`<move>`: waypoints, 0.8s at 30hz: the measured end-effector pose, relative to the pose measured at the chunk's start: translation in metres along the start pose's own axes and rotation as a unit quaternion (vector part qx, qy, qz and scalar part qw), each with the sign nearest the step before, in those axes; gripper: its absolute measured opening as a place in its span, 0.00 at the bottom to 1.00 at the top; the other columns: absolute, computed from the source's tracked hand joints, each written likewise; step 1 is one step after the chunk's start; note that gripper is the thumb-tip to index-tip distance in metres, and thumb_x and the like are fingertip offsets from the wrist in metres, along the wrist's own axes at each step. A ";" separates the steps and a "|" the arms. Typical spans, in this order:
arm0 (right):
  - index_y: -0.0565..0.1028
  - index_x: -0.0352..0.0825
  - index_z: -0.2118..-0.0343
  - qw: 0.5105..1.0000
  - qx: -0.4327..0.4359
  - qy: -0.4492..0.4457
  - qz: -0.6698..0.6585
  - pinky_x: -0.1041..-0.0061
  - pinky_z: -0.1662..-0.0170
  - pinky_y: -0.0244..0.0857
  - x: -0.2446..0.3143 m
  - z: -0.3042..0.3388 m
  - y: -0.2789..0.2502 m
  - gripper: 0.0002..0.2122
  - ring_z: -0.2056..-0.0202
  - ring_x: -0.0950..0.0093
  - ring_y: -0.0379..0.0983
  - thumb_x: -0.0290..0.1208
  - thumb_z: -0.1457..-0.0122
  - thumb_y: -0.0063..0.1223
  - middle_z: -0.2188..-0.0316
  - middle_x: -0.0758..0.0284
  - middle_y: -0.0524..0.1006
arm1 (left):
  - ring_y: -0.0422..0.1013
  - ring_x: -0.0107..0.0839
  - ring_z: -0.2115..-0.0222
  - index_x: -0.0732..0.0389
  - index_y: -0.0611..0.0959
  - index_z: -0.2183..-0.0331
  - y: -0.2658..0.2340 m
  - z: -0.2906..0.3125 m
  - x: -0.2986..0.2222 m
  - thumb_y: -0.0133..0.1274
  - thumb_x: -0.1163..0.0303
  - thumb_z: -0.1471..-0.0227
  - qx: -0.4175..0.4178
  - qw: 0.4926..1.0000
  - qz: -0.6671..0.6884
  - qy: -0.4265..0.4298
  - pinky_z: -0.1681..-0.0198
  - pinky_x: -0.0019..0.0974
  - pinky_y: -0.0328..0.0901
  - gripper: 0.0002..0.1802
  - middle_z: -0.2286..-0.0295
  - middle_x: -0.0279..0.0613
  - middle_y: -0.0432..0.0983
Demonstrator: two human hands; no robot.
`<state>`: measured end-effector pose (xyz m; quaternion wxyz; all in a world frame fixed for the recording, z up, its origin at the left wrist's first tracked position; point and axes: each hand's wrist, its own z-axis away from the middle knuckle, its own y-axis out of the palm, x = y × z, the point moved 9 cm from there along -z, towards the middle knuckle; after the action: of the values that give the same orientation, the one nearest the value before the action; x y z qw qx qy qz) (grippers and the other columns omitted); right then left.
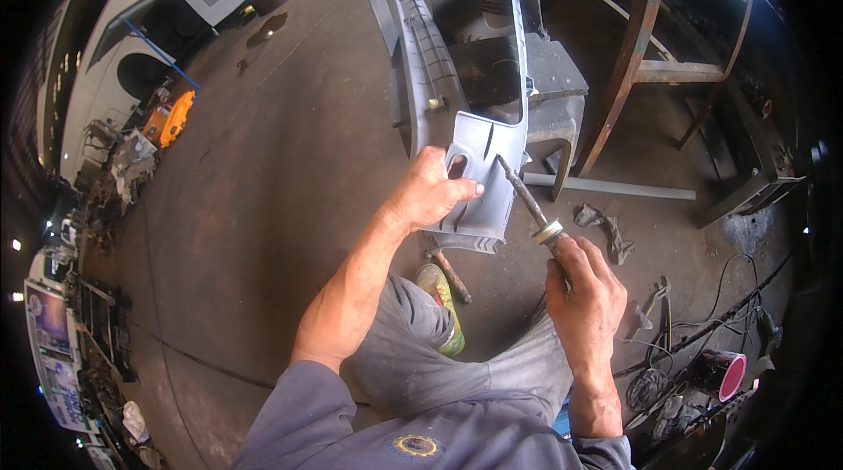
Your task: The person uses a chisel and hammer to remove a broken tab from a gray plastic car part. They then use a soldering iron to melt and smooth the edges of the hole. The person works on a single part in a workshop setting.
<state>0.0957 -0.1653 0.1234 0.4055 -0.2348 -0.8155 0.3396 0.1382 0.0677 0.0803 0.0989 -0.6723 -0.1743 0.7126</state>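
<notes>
A long light-grey plastic trim panel [489,198] leans on a dark plastic chair [553,71], its lower end above my lap. My left hand [430,192] grips that end by its left edge, the thumb lying on the face beside an oval hole. In my right hand [587,287] is a soldering iron [527,198], held by its handle with the fingers wrapped round. Its dark tip touches or nearly touches the panel, by a dark slit in the surface. The handle is mostly hidden by my fingers.
A rusty metal frame [628,71] stands at the right, with a grey bar [615,186] on the floor before it. A hammer [450,275] lies near my shoe [442,308]. Cables [648,389] and a pink-rimmed can [731,377] are at lower right.
</notes>
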 end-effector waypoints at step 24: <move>0.76 0.37 0.61 1.000 -0.017 0.012 -0.004 0.69 0.63 0.72 -0.001 0.004 -0.013 0.14 0.65 0.63 0.77 0.20 0.53 0.59 0.63 0.63 0.77 | 0.70 0.22 0.69 0.66 0.81 0.64 0.000 -0.001 0.007 0.59 0.76 0.58 0.004 1.000 0.017 -0.007 0.62 0.30 0.66 0.14 0.70 0.34 0.77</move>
<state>0.0915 -0.1755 0.1307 0.4125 -0.2422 -0.8174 0.3208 0.1389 0.0706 0.0742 0.0882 -0.6697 -0.1608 0.7197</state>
